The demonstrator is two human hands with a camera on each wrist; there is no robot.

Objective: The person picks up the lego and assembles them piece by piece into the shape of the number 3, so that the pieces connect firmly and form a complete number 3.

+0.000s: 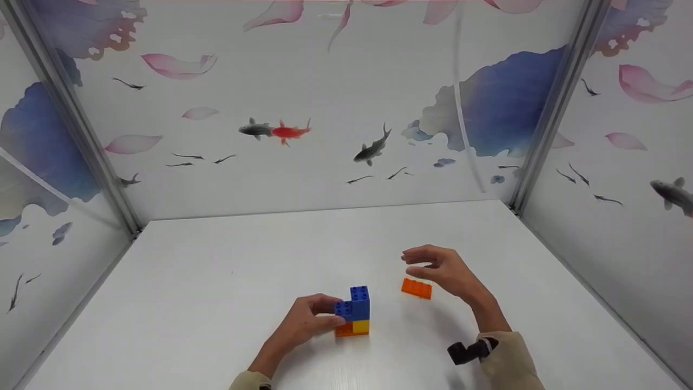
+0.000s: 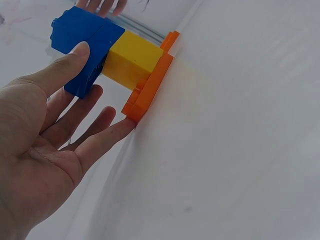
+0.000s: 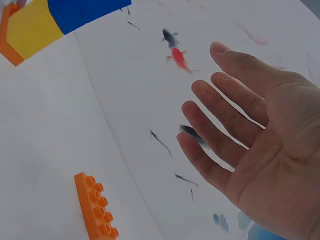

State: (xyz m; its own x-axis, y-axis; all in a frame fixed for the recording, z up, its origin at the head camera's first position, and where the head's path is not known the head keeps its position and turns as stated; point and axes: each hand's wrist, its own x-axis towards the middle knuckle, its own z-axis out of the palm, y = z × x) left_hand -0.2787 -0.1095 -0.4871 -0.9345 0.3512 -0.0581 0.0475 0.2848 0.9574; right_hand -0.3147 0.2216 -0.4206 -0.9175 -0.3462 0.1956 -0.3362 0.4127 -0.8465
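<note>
A small stack of toy bricks stands on the table: an orange base plate [image 2: 150, 87], a yellow brick [image 2: 132, 59] on it, and blue bricks [image 1: 360, 310] on top, stepped higher at the right. My left hand [image 1: 307, 320] holds the stack from the left, with its thumb on the lower blue brick and its fingers behind. Right of the stack lies a loose orange brick [image 1: 416, 288], low and studs up. Over that brick hovers my right hand [image 1: 441, 269], fingers loosely bent, palm holding nothing in the right wrist view.
The white table [image 1: 243, 260] is bounded by a printed back wall [image 1: 325, 179] and side walls with fish and petals. Grey metal posts [image 1: 557, 108] mark the corners. A black wrist camera [image 1: 466, 352] sits at the right cuff.
</note>
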